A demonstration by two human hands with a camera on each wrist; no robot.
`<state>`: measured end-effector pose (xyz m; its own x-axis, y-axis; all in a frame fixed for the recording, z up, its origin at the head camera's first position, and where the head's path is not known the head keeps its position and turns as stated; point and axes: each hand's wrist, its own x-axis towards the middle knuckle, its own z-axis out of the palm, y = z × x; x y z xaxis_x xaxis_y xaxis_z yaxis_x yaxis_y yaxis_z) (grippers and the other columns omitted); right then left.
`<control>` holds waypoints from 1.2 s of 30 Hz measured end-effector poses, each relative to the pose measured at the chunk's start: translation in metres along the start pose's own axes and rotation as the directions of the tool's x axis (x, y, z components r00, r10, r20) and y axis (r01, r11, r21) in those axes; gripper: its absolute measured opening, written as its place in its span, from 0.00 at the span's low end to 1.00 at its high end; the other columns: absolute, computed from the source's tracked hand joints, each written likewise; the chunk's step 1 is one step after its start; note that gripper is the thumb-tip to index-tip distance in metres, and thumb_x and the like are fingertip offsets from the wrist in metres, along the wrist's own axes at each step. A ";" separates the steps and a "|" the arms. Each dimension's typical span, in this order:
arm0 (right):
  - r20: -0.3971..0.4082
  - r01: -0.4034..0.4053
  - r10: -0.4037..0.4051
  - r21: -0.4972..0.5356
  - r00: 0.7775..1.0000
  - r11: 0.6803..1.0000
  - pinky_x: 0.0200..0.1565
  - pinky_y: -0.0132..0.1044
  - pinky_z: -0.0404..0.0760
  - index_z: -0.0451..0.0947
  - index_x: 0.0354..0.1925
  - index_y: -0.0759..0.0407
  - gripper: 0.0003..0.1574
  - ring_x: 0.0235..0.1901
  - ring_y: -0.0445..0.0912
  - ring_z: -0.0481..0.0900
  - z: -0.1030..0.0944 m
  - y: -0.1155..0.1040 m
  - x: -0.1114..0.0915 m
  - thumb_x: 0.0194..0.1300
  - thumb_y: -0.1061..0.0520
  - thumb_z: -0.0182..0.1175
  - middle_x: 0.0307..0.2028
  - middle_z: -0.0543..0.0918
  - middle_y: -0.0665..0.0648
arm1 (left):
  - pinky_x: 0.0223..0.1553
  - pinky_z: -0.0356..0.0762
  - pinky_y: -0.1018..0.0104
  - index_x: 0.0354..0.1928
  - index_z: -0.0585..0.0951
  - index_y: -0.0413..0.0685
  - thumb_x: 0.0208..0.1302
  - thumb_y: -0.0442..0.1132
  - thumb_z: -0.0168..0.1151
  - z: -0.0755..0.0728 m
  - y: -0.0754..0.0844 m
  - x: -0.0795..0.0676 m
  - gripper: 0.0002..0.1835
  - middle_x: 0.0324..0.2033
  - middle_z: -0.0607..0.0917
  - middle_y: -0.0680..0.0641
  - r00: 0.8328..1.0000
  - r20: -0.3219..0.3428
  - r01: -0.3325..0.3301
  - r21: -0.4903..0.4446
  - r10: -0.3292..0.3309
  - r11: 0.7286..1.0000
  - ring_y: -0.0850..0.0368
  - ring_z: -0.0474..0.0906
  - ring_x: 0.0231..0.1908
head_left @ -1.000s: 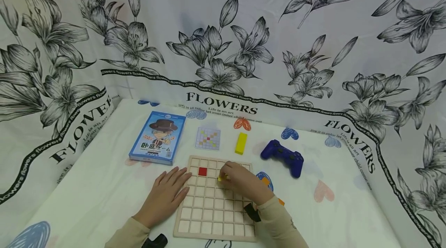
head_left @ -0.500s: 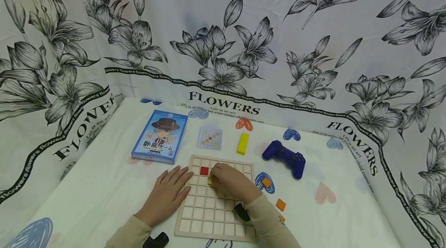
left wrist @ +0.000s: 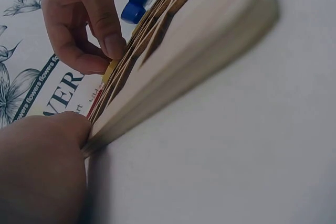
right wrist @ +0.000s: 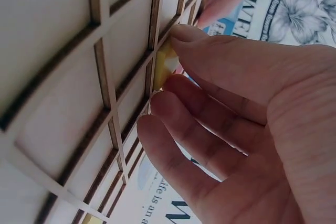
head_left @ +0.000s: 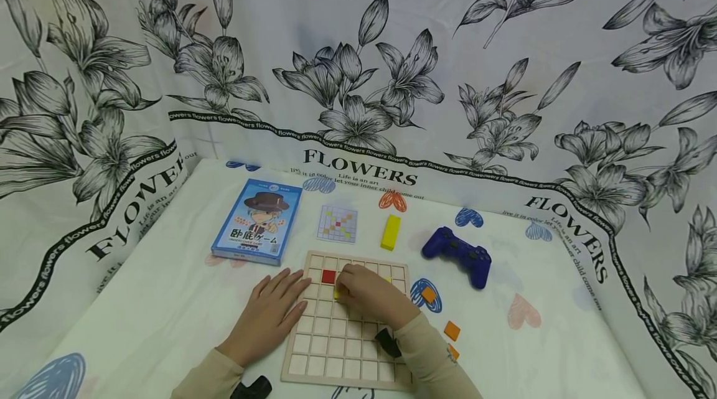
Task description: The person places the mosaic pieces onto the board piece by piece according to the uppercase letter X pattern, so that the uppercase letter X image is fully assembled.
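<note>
A wooden grid board [head_left: 317, 345] lies on the white cloth, and a red square tile [head_left: 328, 276] sits in one of its upper cells. My right hand [head_left: 372, 293] pinches a yellow square tile [right wrist: 160, 66] between thumb and index finger, at a cell just below and right of the red one. Its other fingers are loosely bent beside the board in the right wrist view. My left hand [head_left: 269, 312] lies palm down with fingers extended, fingertips at the board's left edge. Another yellow tile [head_left: 388, 279] shows in a cell, partly hidden behind the right hand.
Beyond the board are a blue game box [head_left: 257, 221], a printed grid card [head_left: 337, 224] and a yellow block [head_left: 390, 232]. A blue game controller [head_left: 456, 256] lies at the right. Several orange tiles [head_left: 452, 330] are scattered on the cloth right of the board.
My right hand has moved left across the board with the yellow tile, to a cell near the red tile, then stayed there. The left hand has kept its place at the edge.
</note>
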<state>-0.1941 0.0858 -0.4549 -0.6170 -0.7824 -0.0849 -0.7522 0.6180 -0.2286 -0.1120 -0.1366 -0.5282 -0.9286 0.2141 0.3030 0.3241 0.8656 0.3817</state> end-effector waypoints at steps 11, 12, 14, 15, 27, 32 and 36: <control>-0.011 0.003 -0.003 -0.002 1.000 1.000 0.46 0.25 0.78 0.80 0.43 0.52 0.08 0.36 0.36 0.73 -0.002 0.000 0.000 0.66 0.52 0.61 0.38 0.78 0.46 | 0.67 0.51 0.42 0.66 0.71 0.58 0.70 0.54 0.52 -0.001 0.000 0.001 0.25 0.66 0.71 0.50 1.000 0.004 0.007 0.003 -0.007 1.000 0.48 0.60 0.69; -0.010 0.003 -0.003 -0.001 1.000 1.000 0.46 0.25 0.78 0.79 0.43 0.52 0.08 0.36 0.36 0.73 -0.002 0.001 0.000 0.66 0.52 0.61 0.39 0.78 0.46 | 0.67 0.51 0.42 0.66 0.71 0.58 0.70 0.54 0.52 -0.002 0.000 0.002 0.25 0.66 0.71 0.50 1.000 0.002 0.007 0.005 -0.007 1.000 0.47 0.60 0.69; -0.006 -0.003 0.003 -0.001 1.000 1.000 0.46 0.26 0.78 0.80 0.44 0.52 0.09 0.37 0.36 0.74 -0.002 0.001 0.000 0.66 0.52 0.61 0.39 0.78 0.46 | 0.67 0.51 0.42 0.66 0.71 0.58 0.70 0.54 0.52 -0.002 -0.001 0.002 0.25 0.66 0.71 0.50 1.000 -0.001 0.006 0.001 -0.006 1.000 0.47 0.60 0.69; 0.001 -0.009 0.009 0.001 1.000 1.000 0.47 0.26 0.78 0.80 0.44 0.52 0.09 0.37 0.36 0.74 -0.003 0.000 0.000 0.66 0.52 0.61 0.39 0.78 0.46 | 0.67 0.51 0.42 0.66 0.71 0.58 0.70 0.54 0.52 -0.002 -0.001 0.002 0.25 0.66 0.71 0.50 1.000 -0.003 0.004 -0.001 -0.004 1.000 0.47 0.60 0.69; -0.005 -0.018 0.018 0.009 1.000 1.000 0.47 0.27 0.79 0.80 0.46 0.53 0.12 0.42 0.38 0.76 -0.009 0.004 -0.013 0.67 0.51 0.60 0.42 0.79 0.47 | 0.68 0.50 0.43 0.67 0.71 0.58 0.70 0.54 0.52 -0.002 0.002 0.000 0.25 0.66 0.70 0.50 1.000 0.011 0.006 0.000 -0.006 1.000 0.48 0.59 0.69; -0.042 -0.051 0.051 0.000 0.998 0.999 0.45 0.30 0.80 0.78 0.46 0.57 0.13 0.42 0.41 0.77 -0.019 0.021 -0.042 0.67 0.52 0.60 0.42 0.79 0.51 | 0.68 0.50 0.43 0.67 0.70 0.58 0.71 0.54 0.50 -0.003 0.002 0.000 0.25 0.67 0.70 0.50 1.000 0.017 0.007 -0.010 -0.007 1.000 0.47 0.59 0.69; -0.015 -0.173 0.174 0.040 0.985 0.984 0.44 0.36 0.81 0.77 0.47 0.58 0.15 0.42 0.42 0.78 -0.028 0.036 -0.073 0.65 0.53 0.62 0.42 0.79 0.52 | 0.68 0.50 0.42 0.67 0.70 0.58 0.70 0.54 0.51 -0.003 0.002 0.000 0.25 0.66 0.70 0.50 1.000 0.017 0.011 -0.010 -0.010 1.000 0.47 0.59 0.69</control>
<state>-0.1824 0.1672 -0.4301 -0.7418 -0.6616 -0.1092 -0.6240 0.7407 -0.2490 -0.1107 -0.1362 -0.5250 -0.9349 0.2126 0.2844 0.3161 0.8631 0.3939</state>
